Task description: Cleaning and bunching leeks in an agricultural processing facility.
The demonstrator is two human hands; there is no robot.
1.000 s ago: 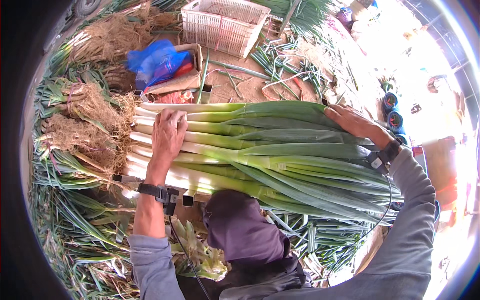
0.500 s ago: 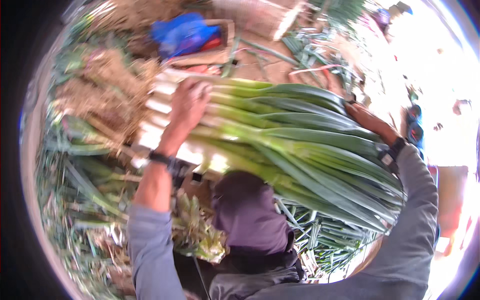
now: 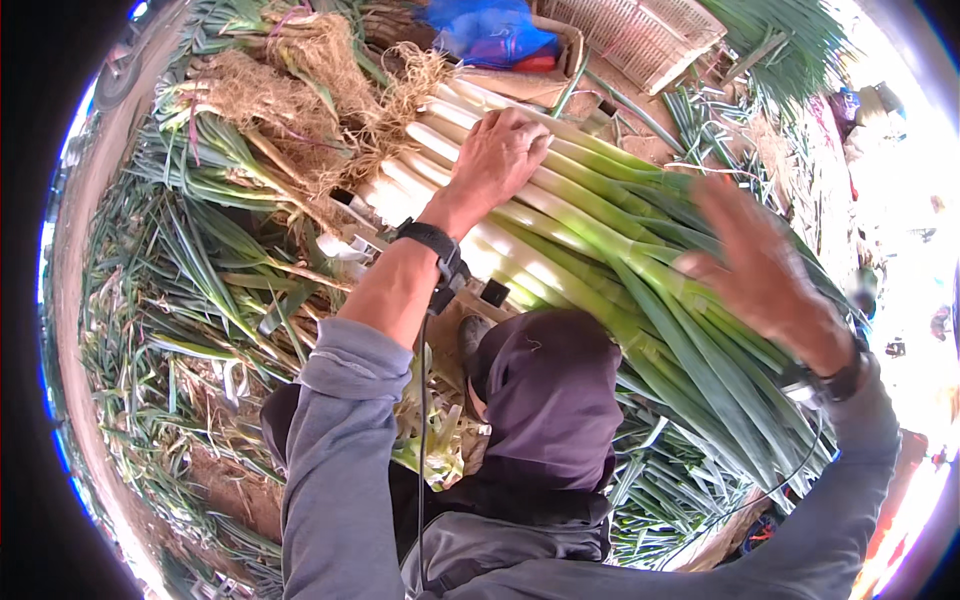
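Note:
A broad row of leeks (image 3: 590,215) lies side by side in front of me, with white shanks and roots at the far left and long green leaves reaching to the right. My left hand (image 3: 495,155) is on the white shanks near the far side of the row, its fingers curled round a leek and their tips partly hidden. Above the green leaves my right hand (image 3: 745,265) is blurred by motion, its thumb and fingers apart and nothing in it.
More leeks with tangled brown roots (image 3: 265,105) are heaped at the left. A wicker basket (image 3: 640,35) and a box holding a blue plastic bag (image 3: 495,30) stand at the back. Trimmed leaf ends (image 3: 665,490) lie at the lower right. A thin cable (image 3: 421,470) hangs by my left arm.
My right hand has come off the far leaf edge and moved inward over the leaves. My left hand stays on the white shanks. The whole view has turned and shifted.

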